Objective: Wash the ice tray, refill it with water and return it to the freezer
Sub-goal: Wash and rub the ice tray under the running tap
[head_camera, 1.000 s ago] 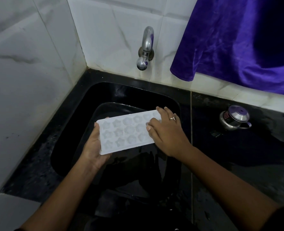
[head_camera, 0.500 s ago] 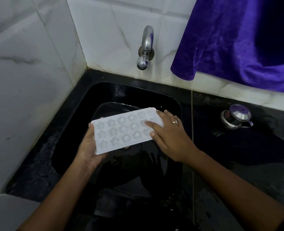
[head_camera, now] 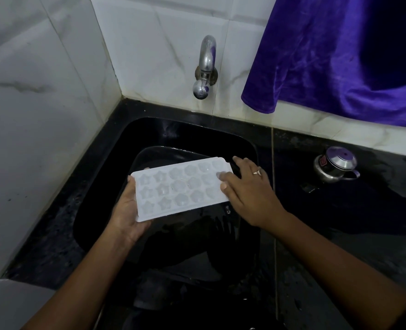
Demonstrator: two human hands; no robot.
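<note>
Looking for words first, we find just one label: a little red sticker on the small metal pot (head_camera: 335, 164). The pot sits on the wet black desk (head_camera: 364, 229), to the right of the sink (head_camera: 94, 186). The letters on the sticker are too small for us to read.

Next we look at the hands. The left hand (head_camera: 125, 210) holds the left end of the ice tray (head_camera: 180, 189). Its palm is under the tray and its thumb lies along the tray's short left edge. Its fingers go under the tray, where we cannot see most of them. The right hand (head_camera: 247, 194) is flat and open, with straight fingers. Its thumb and first finger rest on top of the tray's right end. The other fingers reach past the tray's right edge. There is a ring (head_camera: 256, 172) on one finger.

The ice tray is white. It has three rows of cups shaped like stars and flowers, and they face up. The tray is up in the air over the black sink, between the two hands. The tap (head_camera: 205, 67) sticks out of the white tiled wall, above and behind the tray. A purple cloth (head_camera: 340, 55) hangs on the wall at the right, above the pot.
</note>
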